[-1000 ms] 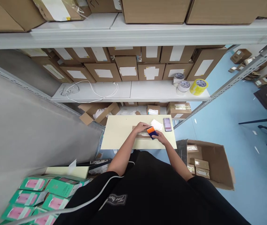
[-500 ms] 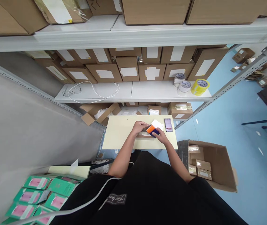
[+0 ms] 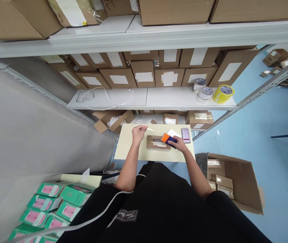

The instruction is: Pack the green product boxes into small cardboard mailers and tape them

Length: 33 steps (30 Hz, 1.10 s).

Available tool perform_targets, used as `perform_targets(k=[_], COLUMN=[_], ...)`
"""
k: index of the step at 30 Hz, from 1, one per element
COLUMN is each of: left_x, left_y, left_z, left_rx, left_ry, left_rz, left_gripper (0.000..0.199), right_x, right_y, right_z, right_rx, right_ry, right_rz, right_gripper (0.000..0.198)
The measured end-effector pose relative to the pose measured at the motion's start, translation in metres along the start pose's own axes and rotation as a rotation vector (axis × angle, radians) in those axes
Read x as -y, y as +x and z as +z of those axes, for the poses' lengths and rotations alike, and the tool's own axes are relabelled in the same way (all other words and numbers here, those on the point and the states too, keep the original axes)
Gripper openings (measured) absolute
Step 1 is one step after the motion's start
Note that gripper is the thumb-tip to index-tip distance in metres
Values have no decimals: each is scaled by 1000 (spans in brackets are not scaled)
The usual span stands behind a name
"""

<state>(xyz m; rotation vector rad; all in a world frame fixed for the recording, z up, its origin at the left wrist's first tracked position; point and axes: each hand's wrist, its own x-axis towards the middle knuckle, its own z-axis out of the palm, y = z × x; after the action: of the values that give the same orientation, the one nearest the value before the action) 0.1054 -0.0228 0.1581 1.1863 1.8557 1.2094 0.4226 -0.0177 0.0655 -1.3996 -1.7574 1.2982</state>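
Note:
On the small cream table (image 3: 127, 148) lies a narrow brown cardboard box (image 3: 156, 144), with clear tape along its near side. My right hand (image 3: 178, 144) grips a flat orange and dark blue packet (image 3: 168, 139) above the box's right end. To the box's left, my left hand (image 3: 139, 133) is raised with its fingers pinched. A thin white sliver (image 3: 150, 129) shows at those fingertips, too small to name. Behind the packet is a white paper (image 3: 173, 133), and a phone (image 3: 185, 135) lies to the right.
A shelf (image 3: 164, 98) ahead bears labelled cartons, a white cable (image 3: 108, 103), white tape rolls (image 3: 205, 93) and yellow tape (image 3: 223, 94). On the right floor, a large open carton (image 3: 246, 182) holds smaller boxes. Green boxes (image 3: 72, 195) are stacked at lower left.
My left hand has moved away from the box and packet, left and slightly up, uncovering the box. My right hand still holds the packet. The view has shifted slightly.

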Motion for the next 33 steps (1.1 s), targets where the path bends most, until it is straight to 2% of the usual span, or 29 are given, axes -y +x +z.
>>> perform_targets(k=[5, 8, 13, 20, 27, 33], left_x=[60, 98, 143, 183, 216, 228], left_y=[-5, -9, -11, -13, -17, -14], left_z=[-1, -4, 0, 16, 27, 57], left_rx=[-38, -66, -119, -95, -54, 29], left_ry=[55, 91, -151, -269, -269, -168], left_rz=[-150, -229, -395, -543, -692, -788], left_gripper=[27, 32, 35, 37, 35, 25], right_x=[-7, -15, -16, -2, 19, 31], right_y=[24, 30, 38, 45, 44, 42], right_z=[23, 31, 35, 43, 54, 55], right_rx=[168, 193, 265, 336, 339, 355], right_ry=[-48, -109, -293, -550, -674, -700], right_rz=[28, 22, -5, 29, 81, 113], right_gripper=[47, 46, 49, 54, 56, 55])
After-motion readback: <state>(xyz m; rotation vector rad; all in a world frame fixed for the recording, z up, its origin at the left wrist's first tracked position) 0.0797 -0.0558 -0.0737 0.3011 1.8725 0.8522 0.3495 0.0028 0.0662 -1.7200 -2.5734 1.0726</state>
